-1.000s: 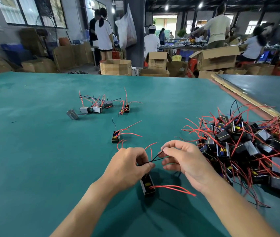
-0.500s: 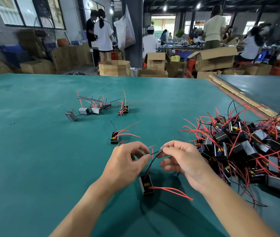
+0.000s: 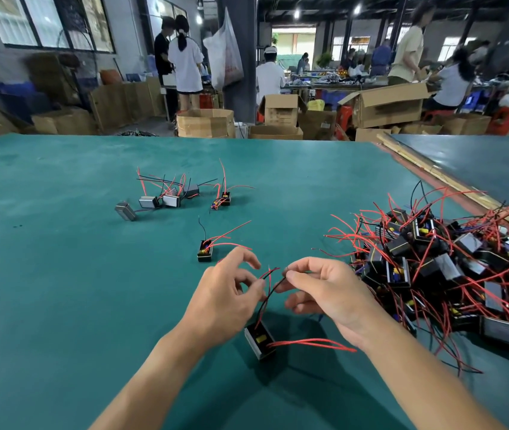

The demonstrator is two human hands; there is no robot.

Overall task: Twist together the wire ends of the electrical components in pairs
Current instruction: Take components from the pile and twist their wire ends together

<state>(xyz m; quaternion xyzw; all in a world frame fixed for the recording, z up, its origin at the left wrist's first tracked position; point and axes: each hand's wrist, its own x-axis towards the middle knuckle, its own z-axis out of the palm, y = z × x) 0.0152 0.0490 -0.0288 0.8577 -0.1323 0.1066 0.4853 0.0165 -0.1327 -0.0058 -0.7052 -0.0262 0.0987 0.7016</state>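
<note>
Wire ends point(image 3: 270, 272), one black and one red, rise from a small black component point(image 3: 259, 338) lying on the green table point(image 3: 60, 290) between both wrists. The right hand point(image 3: 324, 293), at its 1 o'clock, pinches the black wire between thumb and forefinger. The left hand point(image 3: 225, 301), at 11 o'clock, curls loosely with its thumb tip by the wires, though whether it grips them I cannot tell. A tangled pile of components point(image 3: 448, 274) lies at 2 o'clock, a lone unit point(image 3: 205, 251) at 11 o'clock, and a small cluster point(image 3: 169, 198) beyond it.
</note>
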